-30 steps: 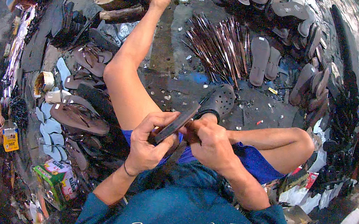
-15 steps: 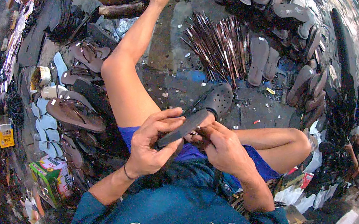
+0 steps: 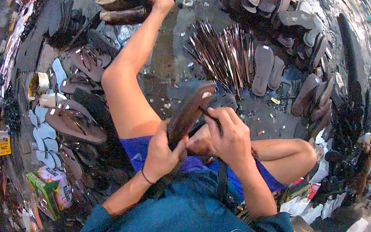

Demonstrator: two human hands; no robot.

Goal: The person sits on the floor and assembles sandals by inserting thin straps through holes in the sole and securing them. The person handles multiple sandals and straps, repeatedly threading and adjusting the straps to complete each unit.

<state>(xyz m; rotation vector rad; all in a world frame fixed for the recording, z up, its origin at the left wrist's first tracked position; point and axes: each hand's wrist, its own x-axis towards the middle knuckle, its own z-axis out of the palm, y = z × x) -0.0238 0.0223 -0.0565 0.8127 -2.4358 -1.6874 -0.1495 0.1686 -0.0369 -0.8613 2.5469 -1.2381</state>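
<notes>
Nearest, at twelve o'clock, the left hand (image 3: 161,154) clasps the lower end of a brown sandal sole (image 3: 189,109) by both edges, and at the sole's four o'clock the right hand (image 3: 229,134) pinches what looks like a thin dark strap (image 3: 206,113). The sole should be light, springy and hardly fragile, best held by its sides; the strap seems pliable. Farther out at twelve fan dark strips (image 3: 225,55), with flat grey-brown soles (image 3: 262,70) at one o'clock.
</notes>
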